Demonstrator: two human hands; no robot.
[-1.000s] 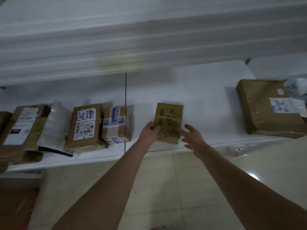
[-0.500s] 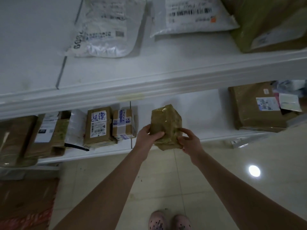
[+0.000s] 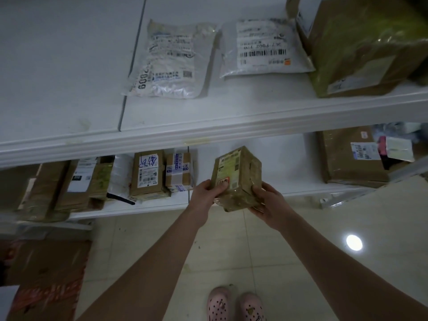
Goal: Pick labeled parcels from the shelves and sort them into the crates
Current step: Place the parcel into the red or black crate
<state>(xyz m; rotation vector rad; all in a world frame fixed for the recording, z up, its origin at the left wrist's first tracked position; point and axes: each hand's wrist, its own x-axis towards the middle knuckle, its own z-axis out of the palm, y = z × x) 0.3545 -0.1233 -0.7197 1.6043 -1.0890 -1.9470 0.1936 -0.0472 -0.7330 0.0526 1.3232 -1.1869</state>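
Observation:
A small brown cardboard parcel [image 3: 238, 174] wrapped in clear tape is held in the air in front of the lower shelf [image 3: 289, 158]. Its shipping label with a red patch faces up. My left hand [image 3: 207, 193] grips its left side, thumb lying across the label. My right hand [image 3: 269, 203] cups its right lower corner, fingers under the box. No crate is in view.
Several brown labelled boxes [image 3: 146, 174] stand on the lower shelf at the left, a large box [image 3: 349, 156] at the right. On the upper shelf [image 3: 69, 77] lie two white mailer bags [image 3: 171, 61] and a big taped box [image 3: 363, 45]. Flattened cardboard [image 3: 46, 274] lies on the tiled floor at left.
Both hands took the parcel off the lower shelf, lifted it and turned it so that the label faces up. The view tilted up, so the upper shelf now shows.

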